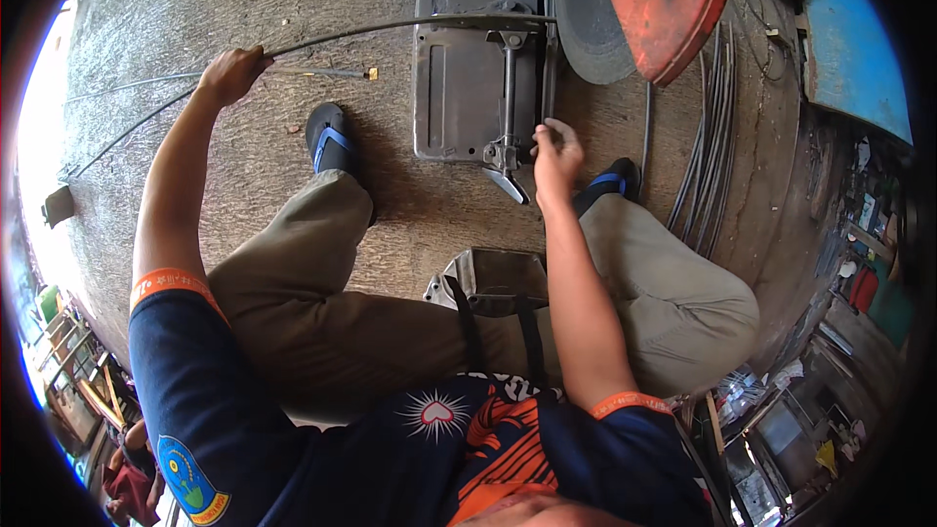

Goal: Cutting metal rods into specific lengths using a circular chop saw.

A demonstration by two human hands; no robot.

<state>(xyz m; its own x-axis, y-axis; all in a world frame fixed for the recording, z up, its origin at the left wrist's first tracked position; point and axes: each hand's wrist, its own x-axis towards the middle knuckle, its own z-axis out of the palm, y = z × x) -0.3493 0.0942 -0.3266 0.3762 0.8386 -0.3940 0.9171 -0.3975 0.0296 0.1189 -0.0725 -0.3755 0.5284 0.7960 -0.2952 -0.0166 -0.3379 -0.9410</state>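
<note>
My left hand [233,75] is closed around a long, thin dark metal rod [356,31], out to the left. The rod runs from the floor at the far left, through my fist, to the clamp of a cut-off saw. The saw's grey metal base [459,98] lies in front of me, with a screw clamp [509,88] along its right part. Above it sit a grey abrasive disc [590,34] and a red guard [673,0]. Beside the lower end of the clamp is my right hand [558,156], fingers loosely curled and apart, with nothing visible in them.
Several thin rods [711,137] lie bundled on the floor at right. Another rod with a yellowish end [371,73] lies left of the saw. A blue sheet [859,49] stands at the far right. Between my legs is a grey metal part [498,273].
</note>
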